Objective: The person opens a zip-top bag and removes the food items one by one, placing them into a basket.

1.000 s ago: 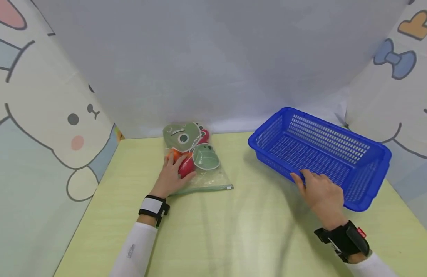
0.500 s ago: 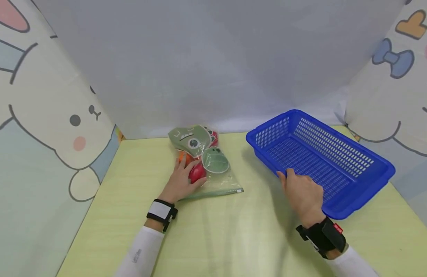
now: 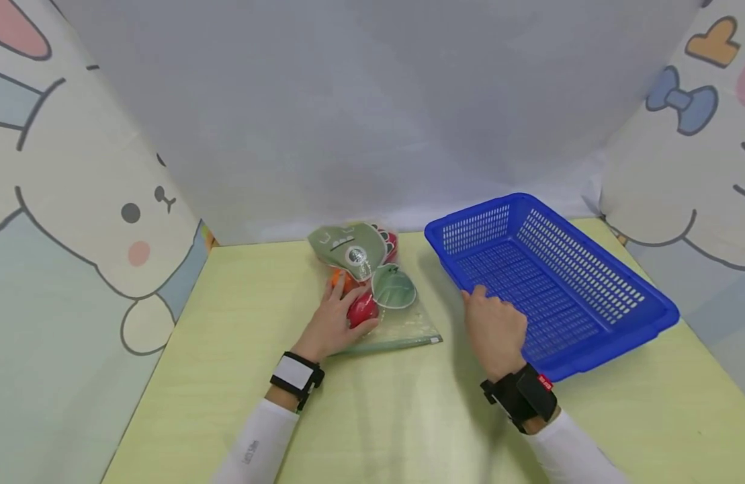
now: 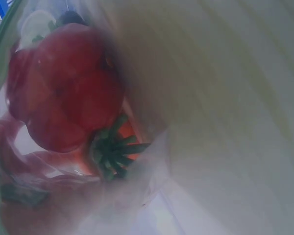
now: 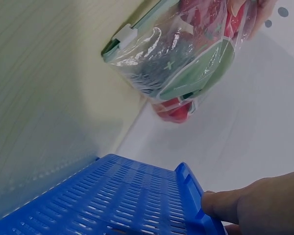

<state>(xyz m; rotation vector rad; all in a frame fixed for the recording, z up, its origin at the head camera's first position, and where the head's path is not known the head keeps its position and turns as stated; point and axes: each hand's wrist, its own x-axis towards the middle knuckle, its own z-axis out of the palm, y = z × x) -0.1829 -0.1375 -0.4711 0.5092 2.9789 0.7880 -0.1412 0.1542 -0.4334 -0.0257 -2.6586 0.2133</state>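
Note:
A clear slider-zip bag lies on the table, with several toy vegetables inside and green cartoon faces printed on it. My left hand grips the bag from its left side, fingers and thumb about a red piece under the plastic. In the left wrist view a lobed red toy pepper shows behind the film, beside an orange-red piece with a green stalk. On the right, my right hand grips the near-left rim of a blue plastic basket. Its fingertips are hidden behind the rim.
The light wooden table carries the bag and the basket, a narrow gap between them. A pale cloth wall rises along the back edge. Cartoon-printed panels stand at both sides.
My left hand and the bag have shifted right, closer to the basket. My right hand has slid left along the basket's rim, and the basket has turned slightly.

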